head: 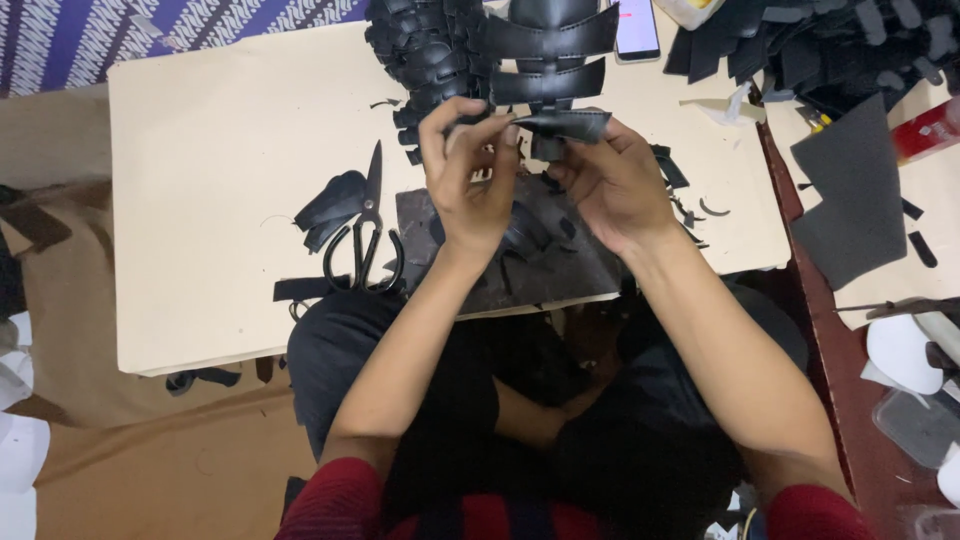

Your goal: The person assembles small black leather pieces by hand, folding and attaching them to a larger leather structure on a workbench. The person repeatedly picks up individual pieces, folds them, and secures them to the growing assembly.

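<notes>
Left hand [468,180]: raised above the board, fingers curled in and pinching the near end of a black leather strap [560,124].
Right hand [610,185]: just beside the left, fingers closed on the other end of the same strap, thumb on top.
Strap: held between both hands, stitched along its edge, folded or curved at the middle; which, I cannot tell from here.
Beyond the fingertips: a row of like black straps [545,45] laid one above another, and a heap of black pieces [420,55] touching them on the left.
Under the wrists: a dark grey mat [520,265] with cut scraps on it.
Left of the left hand: black scissors [366,235] lying on the pale board [200,170], near curved offcuts.
Far beyond the right hand: a phone [637,28] with its screen lit.
Well right of the right hand: a dark grey sheet [855,190] on a second table.
</notes>
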